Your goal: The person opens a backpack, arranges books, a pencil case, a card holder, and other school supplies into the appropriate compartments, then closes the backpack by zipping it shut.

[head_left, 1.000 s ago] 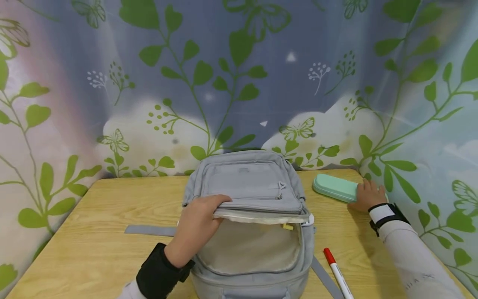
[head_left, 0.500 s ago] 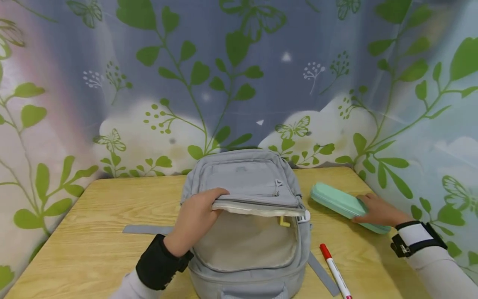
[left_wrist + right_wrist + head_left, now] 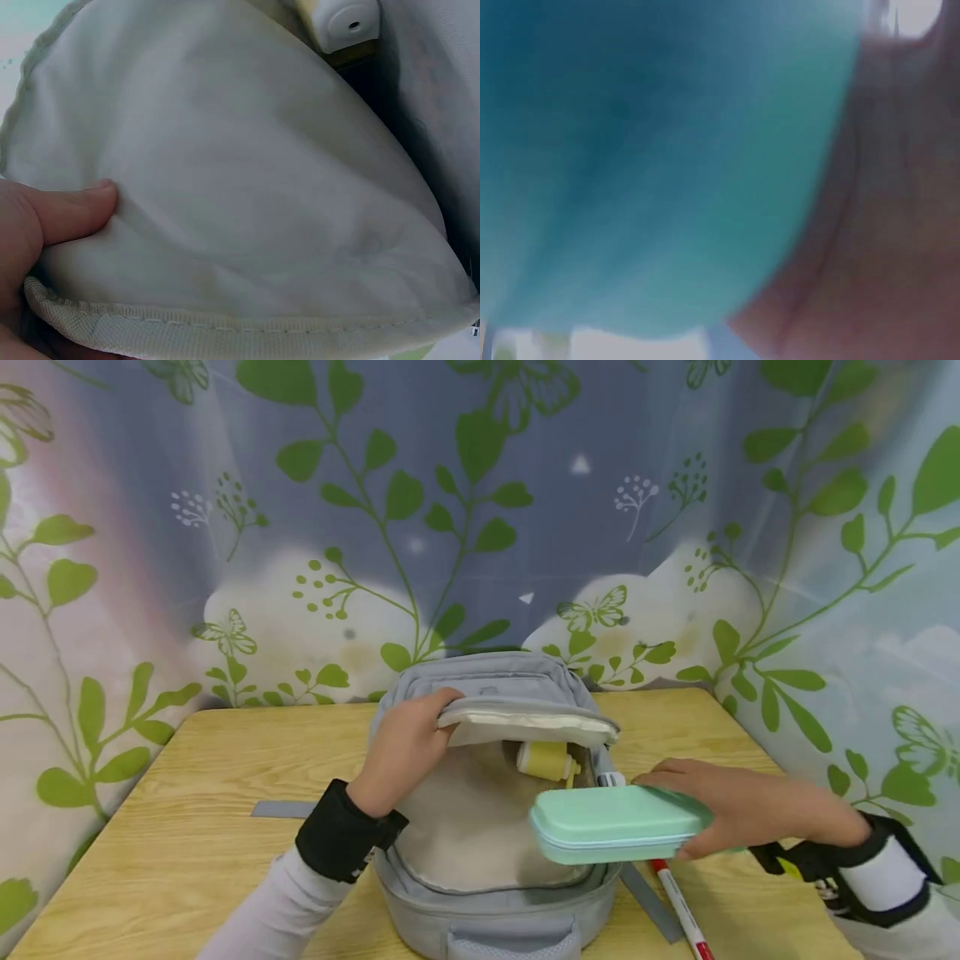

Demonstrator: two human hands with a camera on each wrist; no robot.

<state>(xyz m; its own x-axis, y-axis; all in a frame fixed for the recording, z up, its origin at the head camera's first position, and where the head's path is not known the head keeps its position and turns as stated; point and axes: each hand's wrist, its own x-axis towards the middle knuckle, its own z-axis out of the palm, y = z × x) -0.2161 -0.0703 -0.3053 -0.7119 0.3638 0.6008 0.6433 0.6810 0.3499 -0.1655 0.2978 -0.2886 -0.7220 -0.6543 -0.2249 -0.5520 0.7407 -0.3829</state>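
Observation:
A grey backpack (image 3: 517, 910) lies on the table with its main compartment unzipped. My left hand (image 3: 408, 739) pinches the edge of its front flap (image 3: 525, 717) and holds it raised; in the left wrist view the thumb (image 3: 79, 212) presses the pale lining. My right hand (image 3: 738, 802) grips a mint-green zipped case (image 3: 618, 818) by its right end, above the bag's right side. The case fills much of the blurred right wrist view. Inside the bag, under the flap, lies a yellow bottle (image 3: 546, 760) with a white base.
A white marker (image 3: 682, 906) with a red cap lies on the wooden table (image 3: 225, 768) right of the backpack. Grey straps (image 3: 283, 809) stick out on both sides. A leaf-patterned curtain (image 3: 337, 510) stands behind and at the sides.
My right hand has lifted the mint-green case off the table and carried it left to the bag. My left hand has raised the flap higher, and the yellow bottle now shows.

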